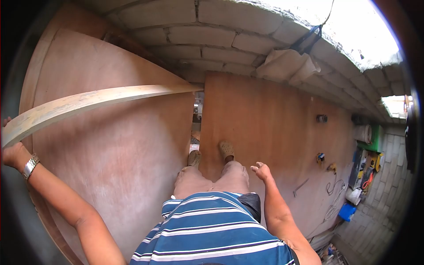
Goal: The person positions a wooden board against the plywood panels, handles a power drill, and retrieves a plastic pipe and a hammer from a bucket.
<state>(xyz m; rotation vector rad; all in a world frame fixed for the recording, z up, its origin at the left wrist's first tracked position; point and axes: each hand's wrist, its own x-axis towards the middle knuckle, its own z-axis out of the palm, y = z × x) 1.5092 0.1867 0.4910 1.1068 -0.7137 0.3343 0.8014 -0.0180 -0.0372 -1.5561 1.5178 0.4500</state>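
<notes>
A long pale wooden board (101, 96) runs from the left edge of the view to the gap between two plywood sheets. My left hand (14, 154), with a metal watch (31, 166) on its wrist, grips the near end of the board at the far left. Fingertips show on the board's other side. The left plywood sheet (110, 176) lies beneath it. My right hand (261, 170) hangs beside my right thigh, its fingers loosely apart and holding nothing, over the right plywood sheet (265, 119).
A concrete block wall (198, 33) runs along the top, with a cloth sack (287, 64) hanging on it. On the right sheet are a tape measure (320, 157), a cup-like item (321, 118) and a cord (333, 198). Tools, a green crate (376, 138) and a blue box (347, 212) stand at right.
</notes>
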